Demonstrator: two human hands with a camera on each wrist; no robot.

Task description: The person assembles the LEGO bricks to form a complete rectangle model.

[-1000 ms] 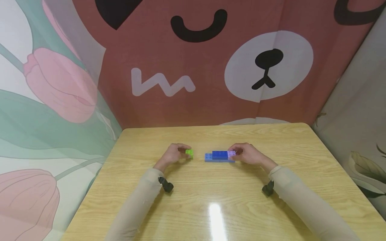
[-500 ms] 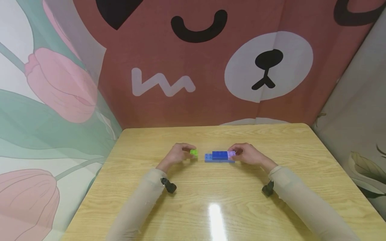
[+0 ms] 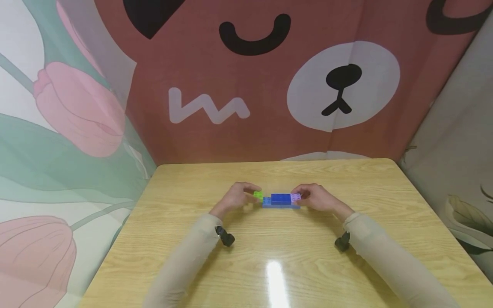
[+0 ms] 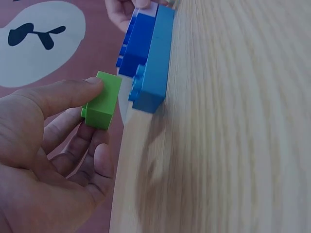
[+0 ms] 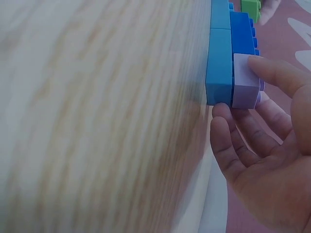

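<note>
My left hand (image 3: pixel 239 196) pinches a lime green building block (image 4: pixel 104 99) between thumb and fingers, close by the left end of a row of blocks. That row has light blue blocks (image 4: pixel 156 63) at the bottom, lying on the table. A dark blue block (image 3: pixel 281 199) sits on top in the middle, and the light blue studs (image 3: pixel 266 200) left of it are bare. My right hand (image 3: pixel 316 196) grips a lilac block (image 5: pixel 246 80) on the right end, thumb on its near side. In the right wrist view a thin gap shows between the lilac block and the light blue one.
The wooden table (image 3: pixel 231 261) spreads around the blocks, with its back edge a short way behind them. A printed cloth with a bear face (image 3: pixel 265 85) hangs behind it. Each sleeve carries a small black camera (image 3: pixel 225 236) at the wrist.
My left hand has moved right with the green block, from well apart to right at the row's left end. The right hand has stayed on the lilac block.
</note>
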